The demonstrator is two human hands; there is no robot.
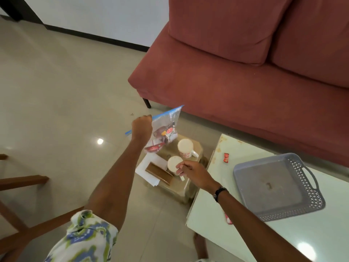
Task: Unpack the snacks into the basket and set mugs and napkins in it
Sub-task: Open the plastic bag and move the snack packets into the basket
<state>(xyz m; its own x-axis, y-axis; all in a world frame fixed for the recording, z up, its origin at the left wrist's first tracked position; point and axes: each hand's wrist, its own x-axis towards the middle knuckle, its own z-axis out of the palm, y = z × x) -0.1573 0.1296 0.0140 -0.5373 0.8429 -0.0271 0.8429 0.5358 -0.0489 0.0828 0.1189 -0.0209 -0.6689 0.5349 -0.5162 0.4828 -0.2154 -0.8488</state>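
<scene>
Above the low stool (175, 167), the left hand (141, 127) pinches a clear zip bag (166, 127) of snacks by its top edge. The right hand (192, 173) hangs loosely curled, empty, over 2 mugs (186, 148). The grey basket (302, 208) waits on the table (217, 220). Gripped at 1 corner, the bag could tip and spill.

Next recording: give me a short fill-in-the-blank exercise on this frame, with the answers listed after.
1. The left hand holds up a clear zip bag of ____.
2. The grey basket sits on the pale table and has ____ in it so far.
3. The two white mugs stand on a low stool that is on the ____.
4. The right hand reaches toward the ____ mug.

Answers: snacks; nothing; floor; nearer
</scene>
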